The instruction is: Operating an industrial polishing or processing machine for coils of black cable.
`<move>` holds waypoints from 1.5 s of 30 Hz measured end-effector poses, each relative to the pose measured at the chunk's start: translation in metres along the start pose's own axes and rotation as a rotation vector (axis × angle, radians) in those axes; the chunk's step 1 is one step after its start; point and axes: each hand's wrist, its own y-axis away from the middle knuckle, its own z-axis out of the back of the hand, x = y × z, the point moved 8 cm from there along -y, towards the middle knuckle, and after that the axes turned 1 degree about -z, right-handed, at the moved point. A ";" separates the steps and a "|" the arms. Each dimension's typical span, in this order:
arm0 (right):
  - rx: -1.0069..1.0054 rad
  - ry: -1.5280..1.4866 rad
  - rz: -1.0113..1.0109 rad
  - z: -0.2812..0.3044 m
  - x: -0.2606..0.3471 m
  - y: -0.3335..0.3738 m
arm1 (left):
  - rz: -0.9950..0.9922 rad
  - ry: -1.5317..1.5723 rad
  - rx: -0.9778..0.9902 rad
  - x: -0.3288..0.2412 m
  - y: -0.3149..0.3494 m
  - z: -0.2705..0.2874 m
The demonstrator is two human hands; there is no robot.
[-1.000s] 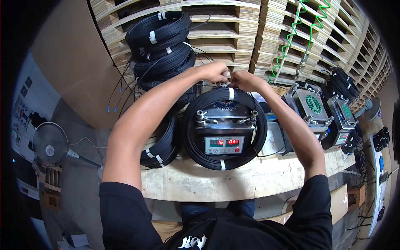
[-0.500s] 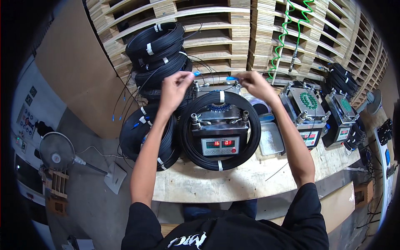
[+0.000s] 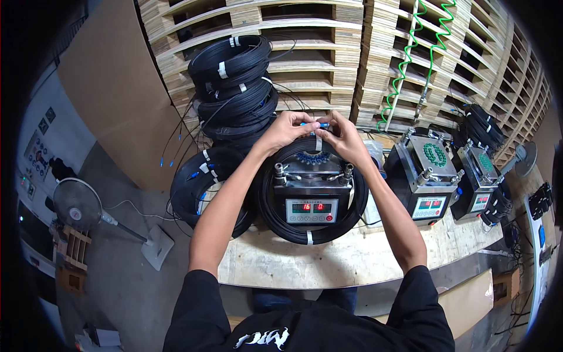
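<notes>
My left hand [image 3: 287, 131] and my right hand [image 3: 346, 141] meet above the far side of a black cable coil [image 3: 293, 235]. Each pinches a small blue piece that looks like a cable connector, the left one [image 3: 307, 124] and the right one [image 3: 324, 124] being close together. Fingers partly cover both, so I cannot tell whether they touch. White tape binds the coil, which rings the front of a metal machine [image 3: 312, 190] with a red digital display and a round blue-edged fixture [image 3: 312, 158] on top.
Stacked black cable coils [image 3: 229, 67] stand at the back left, with another coil [image 3: 182, 185] nearer. Two similar machines with green fixtures, one here [image 3: 431, 167], stand on the wooden table [image 3: 264, 264] at right. Wooden pallets [image 3: 299, 32] rise behind. A floor fan [image 3: 76, 205] is at left.
My hands have come together from apart, bringing the two blue connectors close to each other and lower over the coil. The whole view has shifted slightly.
</notes>
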 end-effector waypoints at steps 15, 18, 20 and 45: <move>0.106 1.061 0.205 0.032 0.034 0.033 | -0.077 -0.352 -0.189 0.008 0.025 0.046; 0.190 1.069 0.170 0.028 0.023 0.046 | -0.339 -0.451 -0.204 -0.022 0.042 0.021; 0.129 1.002 0.095 0.027 0.027 0.050 | -0.123 -0.569 -0.118 -0.015 0.045 0.019; -0.041 1.294 0.159 -0.012 0.041 0.054 | -0.424 -1.456 -0.435 -0.032 0.082 -0.048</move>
